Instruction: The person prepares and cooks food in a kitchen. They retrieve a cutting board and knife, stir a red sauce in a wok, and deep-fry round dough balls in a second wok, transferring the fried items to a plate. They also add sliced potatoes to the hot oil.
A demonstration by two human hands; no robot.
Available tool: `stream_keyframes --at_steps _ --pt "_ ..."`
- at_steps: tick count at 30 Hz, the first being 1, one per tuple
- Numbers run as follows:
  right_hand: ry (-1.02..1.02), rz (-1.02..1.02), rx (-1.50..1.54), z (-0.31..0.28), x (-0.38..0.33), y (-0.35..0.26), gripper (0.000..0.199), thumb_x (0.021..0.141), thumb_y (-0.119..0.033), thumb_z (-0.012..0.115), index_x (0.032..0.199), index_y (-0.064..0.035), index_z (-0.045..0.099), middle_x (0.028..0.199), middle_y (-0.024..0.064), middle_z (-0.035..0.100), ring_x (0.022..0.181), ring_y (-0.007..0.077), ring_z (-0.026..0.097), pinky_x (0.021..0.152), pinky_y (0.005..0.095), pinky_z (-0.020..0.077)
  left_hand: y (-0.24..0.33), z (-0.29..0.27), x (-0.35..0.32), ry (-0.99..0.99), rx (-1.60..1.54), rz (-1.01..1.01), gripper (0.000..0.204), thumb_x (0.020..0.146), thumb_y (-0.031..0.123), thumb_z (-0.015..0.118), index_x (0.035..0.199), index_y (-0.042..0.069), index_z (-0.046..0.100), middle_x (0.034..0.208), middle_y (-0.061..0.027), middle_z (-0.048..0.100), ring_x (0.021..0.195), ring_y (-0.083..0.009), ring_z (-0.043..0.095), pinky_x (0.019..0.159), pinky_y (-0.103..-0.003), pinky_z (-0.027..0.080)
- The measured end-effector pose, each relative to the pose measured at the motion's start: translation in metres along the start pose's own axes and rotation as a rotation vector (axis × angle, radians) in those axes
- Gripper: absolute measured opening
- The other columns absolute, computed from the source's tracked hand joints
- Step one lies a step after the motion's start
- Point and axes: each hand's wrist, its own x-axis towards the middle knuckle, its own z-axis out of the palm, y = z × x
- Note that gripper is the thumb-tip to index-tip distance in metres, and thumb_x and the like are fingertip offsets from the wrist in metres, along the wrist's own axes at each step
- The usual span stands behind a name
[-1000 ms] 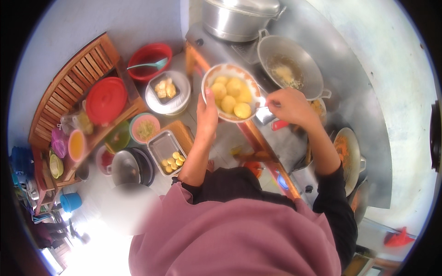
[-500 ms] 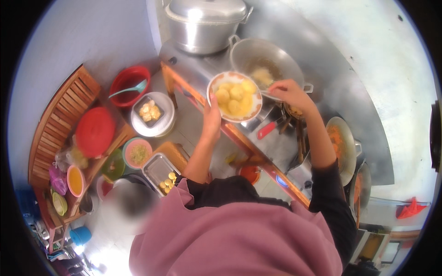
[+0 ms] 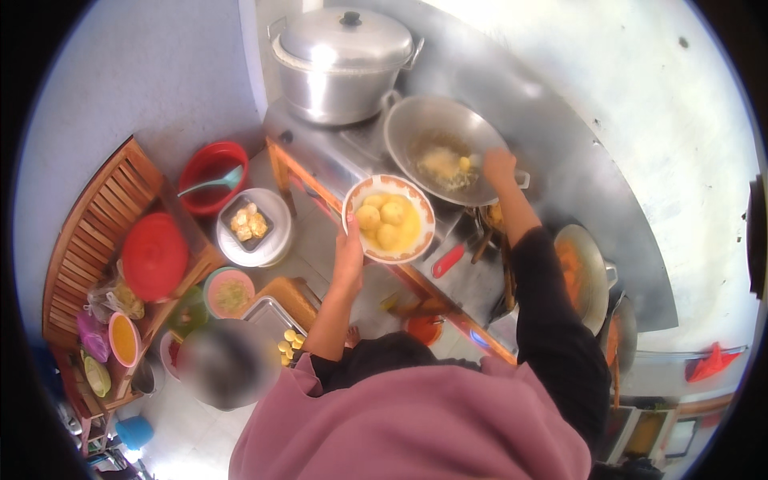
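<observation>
While your left hand (image 3: 346, 264) grips the round white bowl with an orange-patterned rim (image 3: 430, 222), just nearer you than the wide grey metal wok (image 3: 462, 122), tilting it could spill its round yellow pieces (image 3: 392, 211). Your right hand (image 3: 500, 168) hangs over the wok's right side, its grip too blurred to tell; dropping anything there could splash hot liquid.
</observation>
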Motion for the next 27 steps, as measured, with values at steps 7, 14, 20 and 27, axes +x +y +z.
stream_keyframes --at_steps 7,14,20,27 --pt "-0.129 0.405 0.634 -0.041 0.0 0.04 0.026 0.084 -0.022 0.059 0.098 -0.005 0.073 0.086 0.0112 0.069 0.077 0.0247 0.066 0.066 0.039 0.0511 0.028 0.007 -0.015 0.037 0.023 -0.007 0.064 0.104 0.048 0.036 0.148 0.001 0.032 0.139 -0.0165 0.049 0.121 -0.0256 0.055 0.09 -0.036 0.052" --pt "-0.239 0.074 1.252 -0.128 -0.069 0.038 0.024 0.082 -0.02 0.065 0.096 -0.0029 0.073 0.079 0.0097 0.066 0.072 0.0217 0.063 0.066 0.0348 0.0487 0.02 0.011 0.002 -0.035 -0.027 0.112 0.069 0.103 0.049 0.038 0.149 -0.002 0.029 0.149 -0.0196 0.037 0.139 -0.0274 0.034 0.113 -0.037 0.029" --pt "0.209 -0.495 0.435 -0.196 -0.155 -0.043 0.011 0.078 -0.012 0.061 0.081 -0.0059 0.07 0.07 0.0122 0.062 0.065 0.0249 0.062 0.061 0.0379 0.0482 0.021 0.019 -0.007 -0.026 0.052 0.131 0.07 0.103 0.05 0.039 0.148 -0.003 0.03 0.147 -0.0198 0.039 0.136 -0.0274 0.037 0.112 -0.037 0.03" --pt "0.189 -0.639 0.184 -0.212 -0.169 -0.089 0.008 0.071 -0.009 0.061 0.074 -0.0109 0.068 0.074 0.0115 0.066 0.073 0.0313 0.065 0.065 0.0425 0.0501 0.025 0.017 -0.029 0.064 0.14 0.134 0.066 0.103 0.049 0.038 0.147 -0.001 0.035 0.143 -0.02 0.045 0.133 -0.0293 0.043 0.109 -0.038 0.034"
